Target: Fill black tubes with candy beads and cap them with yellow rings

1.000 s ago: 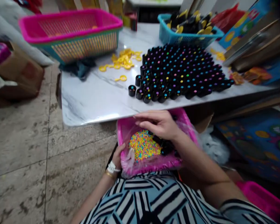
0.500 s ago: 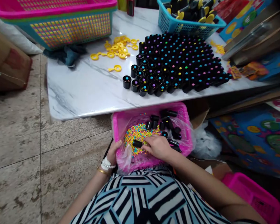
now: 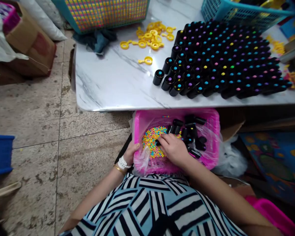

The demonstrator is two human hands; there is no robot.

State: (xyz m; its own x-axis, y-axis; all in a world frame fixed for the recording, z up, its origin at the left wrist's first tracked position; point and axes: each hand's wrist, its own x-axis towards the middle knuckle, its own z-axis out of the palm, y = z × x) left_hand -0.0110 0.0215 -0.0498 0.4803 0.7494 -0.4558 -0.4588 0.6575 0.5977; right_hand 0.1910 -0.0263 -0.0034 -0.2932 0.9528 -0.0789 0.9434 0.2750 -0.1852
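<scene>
A pink basket [image 3: 137, 127] lined with clear plastic rests at my lap, below the table edge. My left hand [image 3: 131, 153] is closed around its left rim, thumb on top. Inside, small coloured beads [image 3: 151, 135] cover the left part of the bottom, and several loose black tubes [image 3: 192, 130] lie at the right. My right hand [image 3: 175, 149] reaches in over the beads, its fingers bent round a short black tube [image 3: 157, 143]. Most of that tube is hidden under the fingers; only its left end shows.
On the white marbled table [image 3: 108, 88], many black tubes [image 3: 221, 65] stand packed in rows, each showing a coloured bead on top. Yellow ring pieces [image 3: 154, 36] lie left of them, near a dark cloth [image 3: 98, 40]. A teal basket [image 3: 108, 14] and a blue basket [image 3: 238, 14] stand behind.
The view has swung left and down, so the table and basket appear further right. My right fingers have closed over the black tube, which showed plainly at their tips before. My left hand keeps its hold.
</scene>
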